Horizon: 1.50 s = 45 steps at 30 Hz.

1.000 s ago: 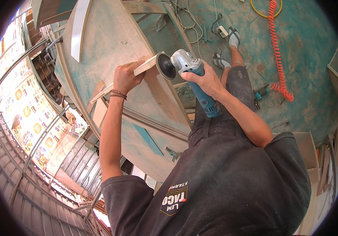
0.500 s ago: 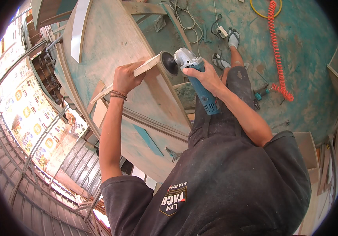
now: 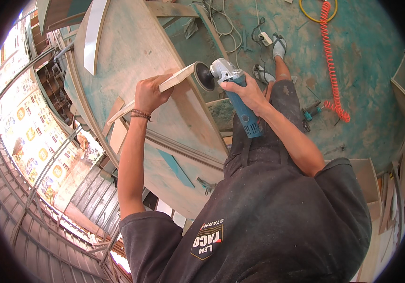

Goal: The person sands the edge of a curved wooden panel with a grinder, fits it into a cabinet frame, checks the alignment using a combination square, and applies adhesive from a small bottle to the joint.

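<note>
My left hand is closed around a narrow, pale wooden strip that slants across the workbench top. In my right hand is a blue angle grinder with a silver head, my fingers wrapped round its body. The round sanding disc on the grinder faces the strip's right end and appears to touch it. Beneath my left hand, the strip's lower end runs down to the left past small wooden offcuts. Whether the disc is spinning, I cannot tell.
Under the strip is a large wooden workbench with a white curved piece on it. A teal strip lies nearer me. On the green-stained floor are an orange coiled air hose, a white power strip and a teal power tool.
Very little differs. The grinder's disc and the strip's right end sit slightly further right against the bench, and both hands keep their holds.
</note>
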Each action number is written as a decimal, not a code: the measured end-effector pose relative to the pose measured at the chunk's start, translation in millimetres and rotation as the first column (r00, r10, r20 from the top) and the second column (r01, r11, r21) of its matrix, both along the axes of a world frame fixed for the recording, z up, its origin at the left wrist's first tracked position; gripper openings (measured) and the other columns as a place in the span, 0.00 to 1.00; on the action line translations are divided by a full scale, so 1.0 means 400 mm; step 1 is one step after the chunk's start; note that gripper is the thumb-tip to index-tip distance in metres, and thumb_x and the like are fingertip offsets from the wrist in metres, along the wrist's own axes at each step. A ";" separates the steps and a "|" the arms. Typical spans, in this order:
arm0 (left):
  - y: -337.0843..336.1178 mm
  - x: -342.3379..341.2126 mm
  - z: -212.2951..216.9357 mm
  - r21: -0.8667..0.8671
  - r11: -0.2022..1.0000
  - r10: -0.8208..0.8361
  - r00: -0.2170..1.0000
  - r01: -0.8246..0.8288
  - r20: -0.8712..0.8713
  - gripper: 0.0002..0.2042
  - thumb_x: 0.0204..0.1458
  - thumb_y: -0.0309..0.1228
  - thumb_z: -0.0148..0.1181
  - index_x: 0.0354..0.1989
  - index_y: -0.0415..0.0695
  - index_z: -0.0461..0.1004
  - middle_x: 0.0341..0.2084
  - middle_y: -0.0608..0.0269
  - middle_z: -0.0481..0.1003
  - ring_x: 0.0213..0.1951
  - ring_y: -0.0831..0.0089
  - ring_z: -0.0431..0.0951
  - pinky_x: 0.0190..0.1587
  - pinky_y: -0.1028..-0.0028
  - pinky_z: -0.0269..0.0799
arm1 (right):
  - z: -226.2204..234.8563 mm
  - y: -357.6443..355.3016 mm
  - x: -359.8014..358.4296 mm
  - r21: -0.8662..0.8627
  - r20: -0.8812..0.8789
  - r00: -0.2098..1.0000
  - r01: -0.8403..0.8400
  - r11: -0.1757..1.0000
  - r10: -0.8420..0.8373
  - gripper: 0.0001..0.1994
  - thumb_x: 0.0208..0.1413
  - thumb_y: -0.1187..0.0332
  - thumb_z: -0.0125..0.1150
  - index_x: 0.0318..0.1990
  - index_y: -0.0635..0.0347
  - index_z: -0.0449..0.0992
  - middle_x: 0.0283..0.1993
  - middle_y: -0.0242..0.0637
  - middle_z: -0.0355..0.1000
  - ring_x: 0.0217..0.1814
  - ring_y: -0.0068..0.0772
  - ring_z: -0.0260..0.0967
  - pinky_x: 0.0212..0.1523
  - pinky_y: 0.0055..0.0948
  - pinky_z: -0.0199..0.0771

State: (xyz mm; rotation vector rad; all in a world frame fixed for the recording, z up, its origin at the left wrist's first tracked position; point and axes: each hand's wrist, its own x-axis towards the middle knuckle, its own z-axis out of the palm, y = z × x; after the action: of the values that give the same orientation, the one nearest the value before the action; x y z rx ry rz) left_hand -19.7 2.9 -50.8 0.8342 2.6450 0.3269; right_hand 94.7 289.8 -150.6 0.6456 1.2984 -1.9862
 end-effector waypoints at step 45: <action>0.001 -0.001 0.005 0.012 1.000 0.004 1.000 -0.004 -0.011 0.11 0.44 0.31 0.68 0.39 0.51 0.83 0.31 0.62 0.84 0.30 0.63 0.84 0.33 0.69 0.80 | 0.062 0.009 -0.006 -0.026 -0.029 1.000 -0.001 1.000 0.000 0.35 0.47 0.48 0.74 0.56 0.65 0.70 0.44 0.37 0.72 0.42 0.27 0.71 0.43 0.28 0.72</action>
State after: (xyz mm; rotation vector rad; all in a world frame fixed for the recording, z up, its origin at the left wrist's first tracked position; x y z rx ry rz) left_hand -20.1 3.3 -48.7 0.8363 2.6574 0.3400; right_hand 92.1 293.5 -125.6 0.6065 1.2870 -2.0159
